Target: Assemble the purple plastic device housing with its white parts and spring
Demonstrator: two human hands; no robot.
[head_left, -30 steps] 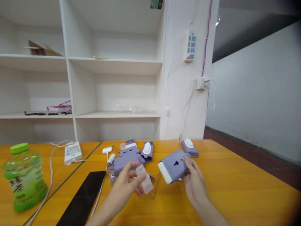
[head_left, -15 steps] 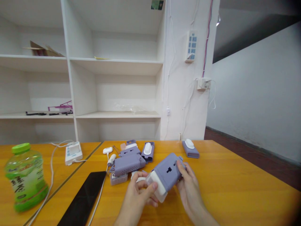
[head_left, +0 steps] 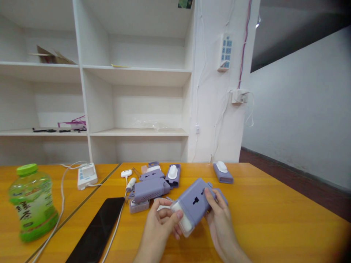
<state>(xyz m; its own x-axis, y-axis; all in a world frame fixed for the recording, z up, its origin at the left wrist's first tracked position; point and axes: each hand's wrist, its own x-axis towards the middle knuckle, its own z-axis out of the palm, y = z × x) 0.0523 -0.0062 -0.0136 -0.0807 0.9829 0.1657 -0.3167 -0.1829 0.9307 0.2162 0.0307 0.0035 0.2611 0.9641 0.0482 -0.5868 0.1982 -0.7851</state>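
over at the left edge of the counter [head_left: 274, 219] stands a green bottle [head_left: 31, 202] with its green cap on, holding pale green drink up to near the neck; beside it a white power strip [head_left: 86, 175] trails its cable, and a dark phone [head_left: 95, 230] lies flat nearer the front edge. toward the middle a cluster of purple casings [head_left: 149, 190] and small white parts sits well back from the hands. the left hand [head_left: 161, 226] is curled, thumb and fingers pinching the white, translucent end of the purple case [head_left: 193, 204], which is held up off the counter between both hands, near the front edge. the right hand [head_left: 219, 219] wraps the far side of that case, fingers pressed against its back and thumb on top by the dark slot. it looks like light, rigid moulded plastic, smooth enough to slip, so the broad flat sides seem the safest hold; the clear end piece seems thinner and more likely to crack if squeezed. whether anything is inside the case cannot be told. further right, near the back edge, another purple part with a white button [head_left: 222, 171] lies alone.
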